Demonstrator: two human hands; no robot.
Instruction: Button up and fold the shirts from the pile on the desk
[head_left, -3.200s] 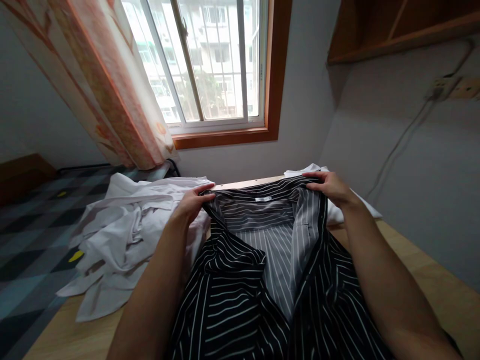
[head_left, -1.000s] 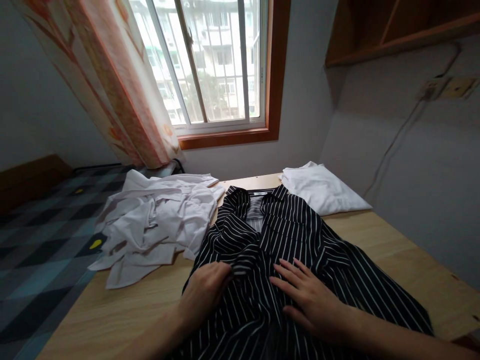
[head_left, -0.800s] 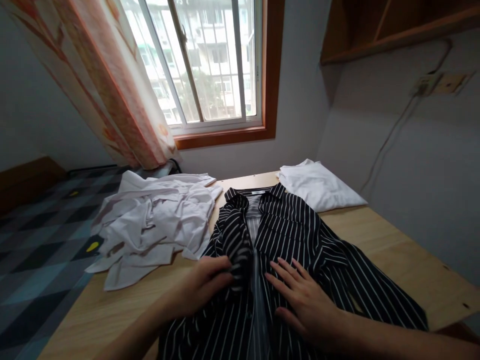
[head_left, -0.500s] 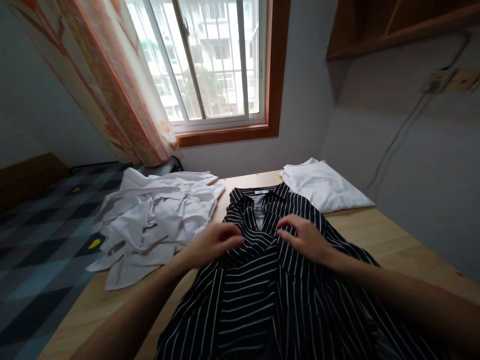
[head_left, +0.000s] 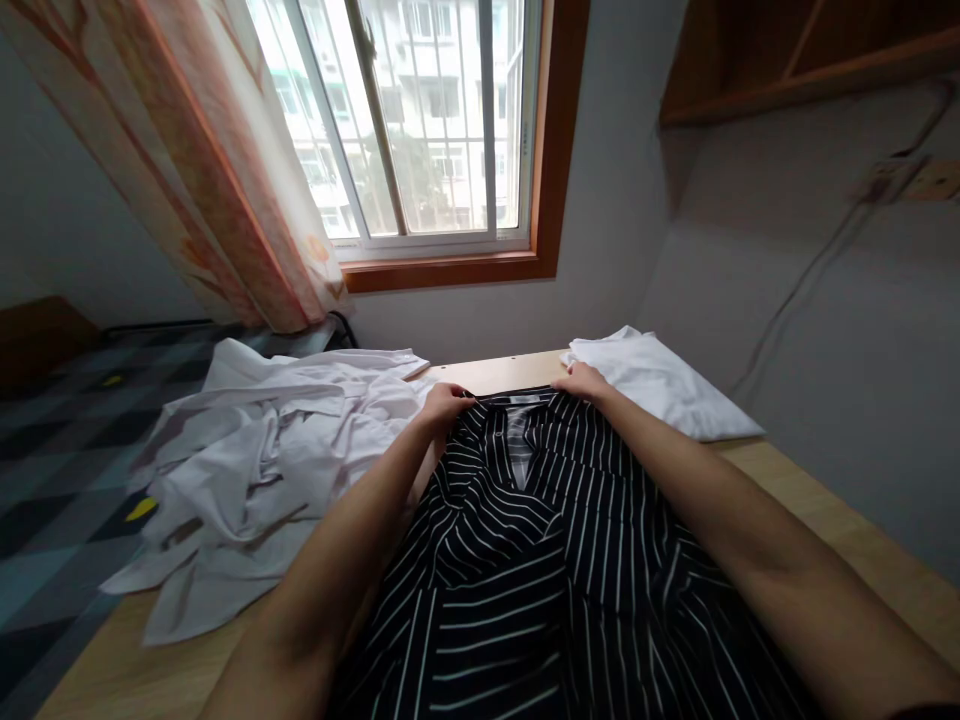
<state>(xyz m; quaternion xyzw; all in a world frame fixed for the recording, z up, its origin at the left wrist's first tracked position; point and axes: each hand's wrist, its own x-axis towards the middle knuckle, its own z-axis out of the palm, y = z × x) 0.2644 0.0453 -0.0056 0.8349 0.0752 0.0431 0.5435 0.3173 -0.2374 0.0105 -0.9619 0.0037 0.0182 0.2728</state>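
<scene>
A black shirt with thin white stripes [head_left: 540, 560] lies spread on the wooden table [head_left: 840, 520], collar away from me. My left hand [head_left: 444, 402] pinches the left end of the collar. At the collar's right end my right hand [head_left: 581, 381] is closed on the fabric. Both arms reach forward over the shirt's front panels, which lie closed over each other.
A heap of crumpled white shirts [head_left: 255, 470] hangs over the table's left edge. A folded white garment [head_left: 660, 385] lies at the back right, touching the wall side. Behind are a window [head_left: 420, 130], a patterned curtain [head_left: 187, 160], a wooden shelf [head_left: 810, 50] and a wall socket [head_left: 892, 180].
Both hands have moved from the shirt's chest up to the two ends of the collar and closed on it. The front panels, open earlier, now lie closed.
</scene>
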